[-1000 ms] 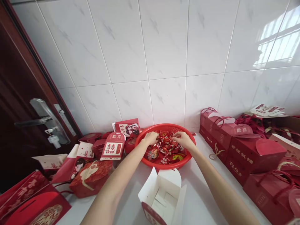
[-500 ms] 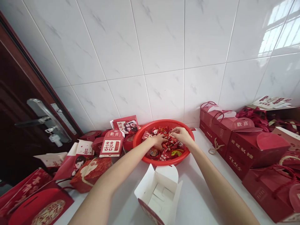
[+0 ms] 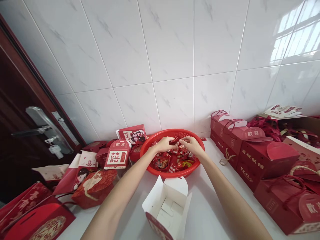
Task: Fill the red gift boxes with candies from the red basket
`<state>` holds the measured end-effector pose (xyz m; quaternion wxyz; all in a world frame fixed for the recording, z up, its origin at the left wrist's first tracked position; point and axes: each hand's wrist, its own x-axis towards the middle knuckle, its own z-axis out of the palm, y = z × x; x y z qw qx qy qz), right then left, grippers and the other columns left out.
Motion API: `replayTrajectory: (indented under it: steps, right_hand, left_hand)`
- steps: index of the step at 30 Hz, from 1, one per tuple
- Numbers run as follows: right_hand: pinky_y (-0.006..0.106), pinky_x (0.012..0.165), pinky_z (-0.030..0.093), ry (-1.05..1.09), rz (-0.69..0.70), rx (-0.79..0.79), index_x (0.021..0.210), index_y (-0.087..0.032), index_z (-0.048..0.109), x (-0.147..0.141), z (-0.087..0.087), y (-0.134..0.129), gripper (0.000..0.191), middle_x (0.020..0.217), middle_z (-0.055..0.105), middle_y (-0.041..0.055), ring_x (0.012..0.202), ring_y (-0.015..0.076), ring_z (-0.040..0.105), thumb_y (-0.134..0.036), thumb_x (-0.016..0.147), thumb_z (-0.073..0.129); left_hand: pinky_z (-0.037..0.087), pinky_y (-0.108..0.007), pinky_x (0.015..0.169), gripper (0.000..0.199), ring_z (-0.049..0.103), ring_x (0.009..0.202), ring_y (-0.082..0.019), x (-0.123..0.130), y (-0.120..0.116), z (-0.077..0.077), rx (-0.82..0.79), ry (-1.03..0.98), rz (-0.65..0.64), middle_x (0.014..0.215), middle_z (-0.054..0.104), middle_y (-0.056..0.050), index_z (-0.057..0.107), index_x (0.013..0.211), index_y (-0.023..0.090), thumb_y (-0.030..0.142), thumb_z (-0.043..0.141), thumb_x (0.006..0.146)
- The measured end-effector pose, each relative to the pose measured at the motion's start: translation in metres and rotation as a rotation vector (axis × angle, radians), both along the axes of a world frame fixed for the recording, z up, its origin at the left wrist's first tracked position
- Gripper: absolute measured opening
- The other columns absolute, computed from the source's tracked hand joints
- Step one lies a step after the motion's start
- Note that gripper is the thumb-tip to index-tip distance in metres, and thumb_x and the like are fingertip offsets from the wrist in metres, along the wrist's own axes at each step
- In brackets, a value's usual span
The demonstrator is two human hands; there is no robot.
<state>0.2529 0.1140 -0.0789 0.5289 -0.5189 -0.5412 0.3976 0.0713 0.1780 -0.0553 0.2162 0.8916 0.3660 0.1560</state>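
Note:
A red plastic basket [image 3: 146,160] stands on the white tabletop against the tiled wall, with red-wrapped sweets and a yellow packet [image 3: 187,164] in it. Over its far half, my left hand [image 3: 166,144] and my right hand [image 3: 192,146] face each other with bent fingers. Between their fingertips is a small red candy packet [image 3: 177,140], which both seem to pinch; the fingers partly cover it. Directly in front of the basket, between my forearms, an open box [image 3: 172,208] shows its white inside, flaps up and the bottom bare.
Closed red gift boxes [image 3: 265,160] line the right side. More boxes [image 3: 117,155] and bags [image 3: 37,218] crowd the left, beside a dark door [image 3: 15,133]. A carton with ribbons [image 3: 300,128] and cards [image 3: 285,110] stands at the far right.
My left hand has risen from among the sweets and come nearer my right hand. A red packet now shows between their fingers. The view has shifted slightly.

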Motion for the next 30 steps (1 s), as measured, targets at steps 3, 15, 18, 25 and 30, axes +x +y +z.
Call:
replayTrajectory:
  steps: [3,15,18,25,30]
  right_hand:
    - [0.027,0.052,0.051,0.098,0.036,-0.001,0.087,-0.019,0.061,0.000,0.002,-0.001,0.021,0.070,0.072,0.0025,0.058,0.0183,0.068,-0.031,0.076,0.075]
    - [0.027,0.052,0.054,0.306,0.025,0.026,0.074,-0.019,0.060,0.004,0.002,0.002,0.030,0.065,0.069,0.0010,0.057,0.0171,0.068,-0.028,0.059,0.085]
    - [0.027,0.054,0.055,0.316,0.030,0.027,0.072,-0.019,0.062,0.003,0.004,0.000,0.030,0.067,0.069,0.0015,0.058,0.0166,0.067,-0.029,0.057,0.086]
    - [0.024,0.055,0.051,0.333,0.002,0.030,0.069,-0.018,0.065,0.006,0.006,-0.001,0.024,0.062,0.063,-0.0018,0.054,0.0100,0.058,-0.033,0.059,0.080]
    - [0.024,0.055,0.052,0.352,0.015,-0.002,0.070,-0.018,0.064,0.007,0.006,0.001,0.027,0.065,0.062,-0.0015,0.057,0.0109,0.057,-0.035,0.058,0.081]
  left_hand:
    - [0.045,-0.029,0.069,0.048,0.062,0.081,-0.022,0.004,-0.006,0.003,-0.034,-0.154,-0.014,0.087,0.070,-0.004,0.067,0.090,0.015,0.061,0.063,0.081]
    - [0.051,-0.036,0.088,0.046,0.067,0.099,-0.027,0.009,-0.013,-0.002,-0.108,-0.440,-0.092,0.103,0.075,-0.010,0.073,0.102,0.013,0.055,0.062,0.085]
    - [0.050,-0.037,0.093,0.045,0.066,0.106,-0.028,0.010,-0.015,-0.002,-0.117,-0.456,-0.095,0.106,0.076,-0.009,0.074,0.107,0.014,0.052,0.063,0.086]
    - [0.051,-0.039,0.090,0.049,0.067,0.100,-0.027,0.009,-0.009,-0.007,-0.093,-0.497,-0.028,0.104,0.076,-0.010,0.075,0.105,0.015,0.057,0.068,0.080]
    - [0.051,-0.033,0.076,0.041,0.065,0.081,-0.021,0.008,-0.011,-0.006,-0.043,-0.473,0.004,0.086,0.073,-0.007,0.072,0.085,0.014,0.054,0.072,0.077]
